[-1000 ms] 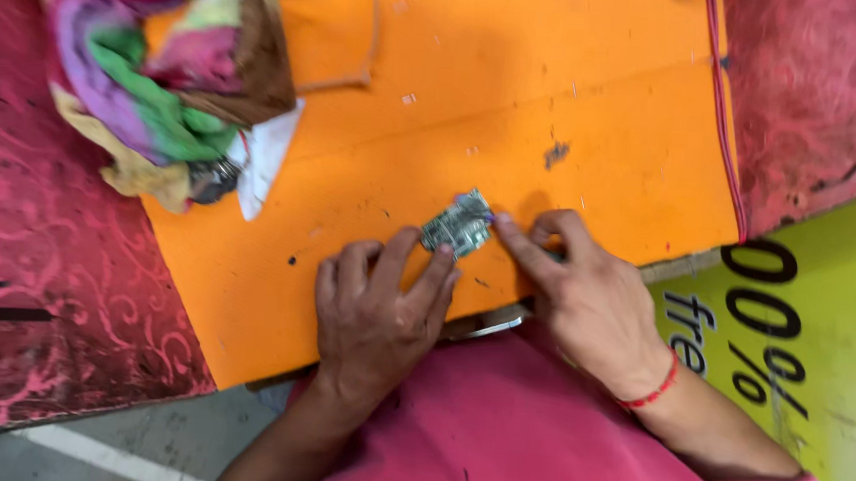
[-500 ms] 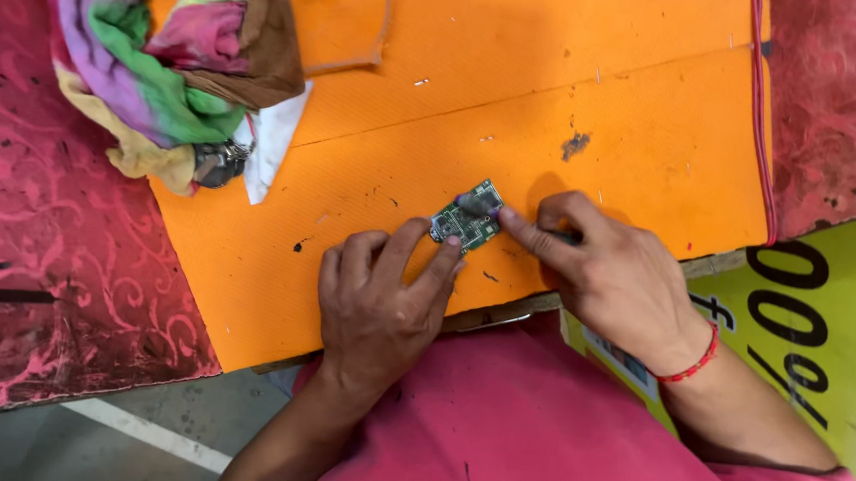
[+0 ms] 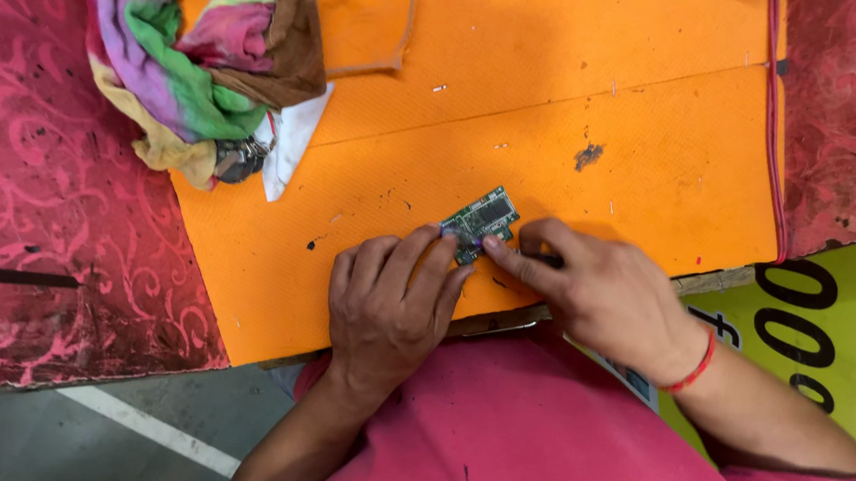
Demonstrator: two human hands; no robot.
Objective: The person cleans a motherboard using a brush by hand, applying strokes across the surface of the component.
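Two hands, the left hand (image 3: 390,303) and right hand (image 3: 598,291), pinch a small green circuit board (image 3: 481,221) between closed fingers (image 3: 506,258) on the orange table (image 3: 555,110), a colourful cloth bundle (image 3: 201,58) well beyond, nothing between.

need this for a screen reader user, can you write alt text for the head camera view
Seen from above, a left hand and a right hand press fingertips on a small green circuit board lying on an orange mat. A bundled multicoloured cloth lies at the mat's far left corner, with patterned red fabric beside it.
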